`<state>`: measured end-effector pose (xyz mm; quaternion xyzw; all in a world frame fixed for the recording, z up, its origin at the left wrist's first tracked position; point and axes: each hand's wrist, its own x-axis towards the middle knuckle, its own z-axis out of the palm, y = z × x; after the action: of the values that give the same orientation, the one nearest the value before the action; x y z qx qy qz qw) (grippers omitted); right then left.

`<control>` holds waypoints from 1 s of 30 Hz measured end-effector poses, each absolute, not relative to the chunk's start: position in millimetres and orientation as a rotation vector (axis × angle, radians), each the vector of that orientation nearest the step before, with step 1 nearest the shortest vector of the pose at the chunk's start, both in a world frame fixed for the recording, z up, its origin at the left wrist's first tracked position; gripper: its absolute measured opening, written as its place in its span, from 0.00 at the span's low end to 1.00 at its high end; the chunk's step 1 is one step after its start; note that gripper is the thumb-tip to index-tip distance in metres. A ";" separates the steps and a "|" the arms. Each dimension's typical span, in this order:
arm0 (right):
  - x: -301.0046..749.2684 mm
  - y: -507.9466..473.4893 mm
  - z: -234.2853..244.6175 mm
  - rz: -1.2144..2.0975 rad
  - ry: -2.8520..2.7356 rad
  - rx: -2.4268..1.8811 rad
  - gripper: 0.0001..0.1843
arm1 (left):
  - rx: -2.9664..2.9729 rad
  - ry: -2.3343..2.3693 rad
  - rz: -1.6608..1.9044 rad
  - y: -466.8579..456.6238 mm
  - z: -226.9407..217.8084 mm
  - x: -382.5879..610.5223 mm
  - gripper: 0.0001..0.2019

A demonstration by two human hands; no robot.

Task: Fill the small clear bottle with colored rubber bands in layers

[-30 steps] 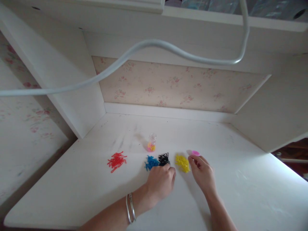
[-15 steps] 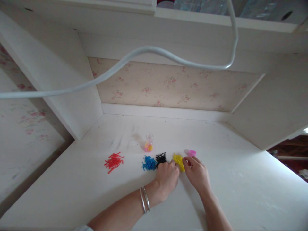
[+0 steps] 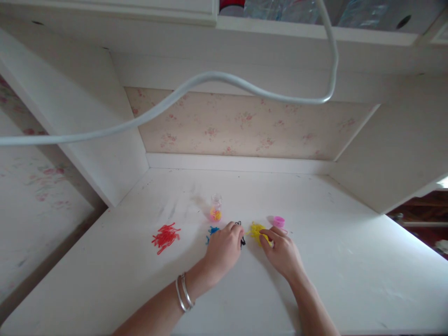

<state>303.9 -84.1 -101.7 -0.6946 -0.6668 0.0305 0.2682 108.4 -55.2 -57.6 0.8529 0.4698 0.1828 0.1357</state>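
Small piles of tiny elastic bands lie in a row on the white desk (image 3: 122,275). My left hand (image 3: 222,249), bracelets on its wrist, rests curled over the black pile (image 3: 241,239) and part of the blue pile (image 3: 211,231); what its fingers hold is hidden. My right hand (image 3: 282,249) pinches at the yellow pile (image 3: 255,231), its fingertips closed on yellow bands. A red pile (image 3: 165,236) lies apart to the left. Behind the row stands a small clear jar (image 3: 216,208) with pink and yellow bands inside. A pink lid (image 3: 278,221) lies just beyond my right hand.
A thick white cable (image 3: 196,86) hangs across the view above the desk. White side panels (image 3: 91,126) and floral wallpaper (image 3: 245,126) wall in the desk alcove. A shelf above holds wrapped items (image 3: 280,7). The desk's front edge runs along the bottom.
My left hand has slid left from the yellow pile onto the black and blue piles. My right hand has moved onto the yellow pile and pinched it.
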 end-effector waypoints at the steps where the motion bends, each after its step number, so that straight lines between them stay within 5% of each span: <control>1: 303.8 -83.9 -102.9 0.085 -1.819 -1.867 0.17 | 2.448 1.356 0.584 -52.9 -56.9 104.7 0.12; 12: 301.1 -84.5 -103.0 0.041 -2.001 -1.840 0.14 | 2.363 1.460 1.124 -19.9 -15.7 60.1 0.10; 30: 297.7 -85.0 -101.8 -0.021 -1.997 -1.814 0.13 | 2.453 1.826 0.890 3.2 -6.8 51.5 0.11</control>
<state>297.7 -85.0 -101.8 -0.6558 -0.7220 -0.0076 0.2203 51.5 3.2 -6.8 0.7700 0.5733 0.2793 -0.0216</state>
